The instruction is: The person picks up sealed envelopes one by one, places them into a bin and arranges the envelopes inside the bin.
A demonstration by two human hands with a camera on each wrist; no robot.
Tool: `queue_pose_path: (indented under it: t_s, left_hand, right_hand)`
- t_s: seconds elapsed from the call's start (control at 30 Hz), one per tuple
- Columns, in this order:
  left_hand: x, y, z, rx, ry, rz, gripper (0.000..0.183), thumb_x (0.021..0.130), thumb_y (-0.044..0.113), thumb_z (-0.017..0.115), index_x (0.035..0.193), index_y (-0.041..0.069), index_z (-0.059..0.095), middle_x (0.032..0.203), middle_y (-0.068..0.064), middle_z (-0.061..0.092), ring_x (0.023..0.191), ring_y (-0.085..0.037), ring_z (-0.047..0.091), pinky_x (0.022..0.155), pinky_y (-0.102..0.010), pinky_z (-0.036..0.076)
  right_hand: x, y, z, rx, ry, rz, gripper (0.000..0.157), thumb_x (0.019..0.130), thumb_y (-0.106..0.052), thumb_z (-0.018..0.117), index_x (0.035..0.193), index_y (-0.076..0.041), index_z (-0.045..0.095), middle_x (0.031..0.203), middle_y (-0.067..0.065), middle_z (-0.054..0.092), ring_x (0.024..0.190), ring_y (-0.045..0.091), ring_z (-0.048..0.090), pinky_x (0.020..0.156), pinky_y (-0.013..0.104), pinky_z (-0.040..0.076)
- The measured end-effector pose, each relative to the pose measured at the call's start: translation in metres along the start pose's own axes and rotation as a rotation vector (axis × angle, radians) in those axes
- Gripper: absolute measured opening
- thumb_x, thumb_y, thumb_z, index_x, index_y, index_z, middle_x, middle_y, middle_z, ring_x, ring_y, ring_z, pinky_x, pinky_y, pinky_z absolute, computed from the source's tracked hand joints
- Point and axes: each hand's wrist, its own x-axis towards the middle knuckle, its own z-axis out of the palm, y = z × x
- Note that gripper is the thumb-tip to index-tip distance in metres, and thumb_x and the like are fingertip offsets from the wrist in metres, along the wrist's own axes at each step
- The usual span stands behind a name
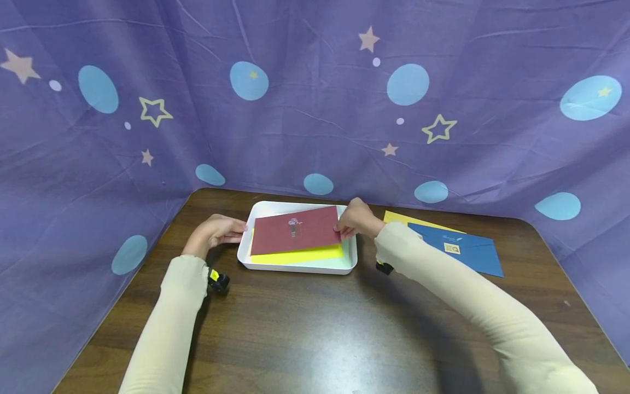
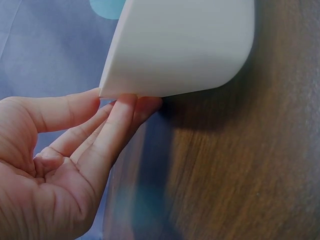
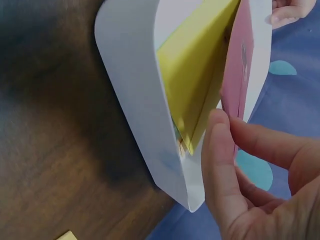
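A: What's in hand?
B: Handling the red envelope [image 1: 297, 230], I'd say: it's in the white tray [image 1: 305, 270], over the yellow envelope [image 1: 297, 255], fingers of the right hand [image 1: 359, 218] pinching its right end.
A: And the left hand [image 1: 216, 231]?
B: Its fingers pinch the white tray's left rim. The next move likely calls for a controlled grip.

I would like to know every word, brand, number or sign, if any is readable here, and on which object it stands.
No text can be read.
Red paper: small print near its middle, too small and blurred to read.
Blue paper: pale marking and small cream label, both too small to read.
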Motion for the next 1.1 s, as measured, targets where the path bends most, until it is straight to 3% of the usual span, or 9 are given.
queue_pose_path:
  t_s: [0.17,0.43,0.83,1.1]
  left_hand:
    - [0.0,0.001,0.0,0.009,0.012,-0.015,0.047,0.098,0.002,0.06,0.139,-0.019,0.048,0.076,0.007,0.07,0.071,-0.004,0.068,0.074,-0.019,0.064]
    - [0.0,0.001,0.0,0.002,0.004,-0.007,0.047,0.098,0.002,0.06,0.139,-0.019,0.047,0.077,0.007,0.07,0.072,-0.004,0.068,0.075,-0.02,0.064]
    - [-0.002,0.0,0.0,0.013,0.011,-0.005,0.046,0.098,0.003,0.06,0.138,-0.019,0.049,0.077,0.008,0.07,0.072,-0.004,0.068,0.076,-0.019,0.064]
    - [-0.004,0.002,0.0,0.013,0.014,-0.004,0.046,0.098,0.002,0.061,0.137,-0.019,0.05,0.079,0.006,0.071,0.073,-0.005,0.068,0.076,-0.02,0.064]
  right_hand:
    - [-0.002,-0.006,0.0,-0.131,0.022,-0.03,0.007,0.081,0.004,0.076,0.082,0.009,0.071,0.07,0.018,0.072,0.065,0.028,0.075,0.081,0.045,0.067]
    - [0.002,-0.015,0.005,-0.34,0.045,-0.035,0.01,0.082,0.002,0.075,0.086,0.003,0.066,0.074,0.018,0.073,0.072,0.031,0.077,0.071,0.038,0.067]
    - [0.016,-0.016,0.012,-0.436,0.064,0.049,0.01,0.084,0.0,0.076,0.089,0.001,0.068,0.076,0.015,0.075,0.072,0.027,0.077,0.07,0.036,0.067]
    - [0.022,-0.013,0.02,-0.521,0.071,0.051,0.009,0.085,-0.001,0.073,0.092,0.002,0.069,0.075,0.015,0.076,0.07,0.025,0.077,0.067,0.034,0.067]
